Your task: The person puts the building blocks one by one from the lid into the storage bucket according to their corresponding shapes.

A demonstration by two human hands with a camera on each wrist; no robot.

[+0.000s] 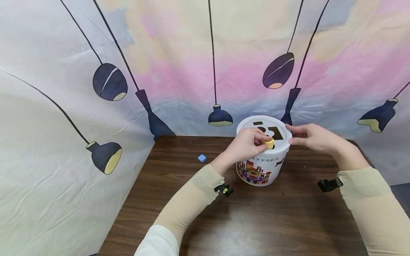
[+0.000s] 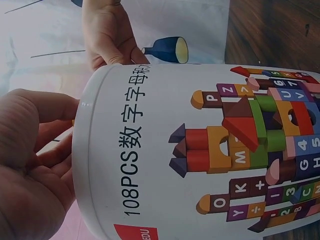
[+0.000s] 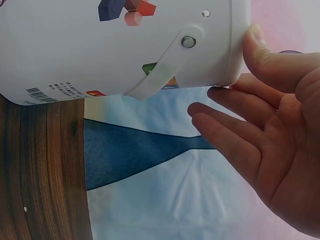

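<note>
A white round bucket (image 1: 261, 170) with printed building blocks and lettering stands upright on the table. Its white lid (image 1: 246, 124) has several dark shaped holes. My left hand (image 1: 248, 144) pinches a small yellow block (image 1: 269, 143) at a hole near the lid's front edge; how far it sits in the hole is hidden. In the left wrist view the bucket's rim covers those fingertips. On the opposite side, my right hand (image 1: 315, 138) touches the lid's rim with thumb and forefinger. Its other fingers extend loosely beside the bucket in the right wrist view.
A small blue block (image 1: 201, 158) lies on the brown wooden table (image 1: 173, 192), left of the bucket. Behind the table hangs a cloth (image 1: 179, 64) printed with lamps. A white handle strap (image 3: 162, 75) is fixed to the bucket's side.
</note>
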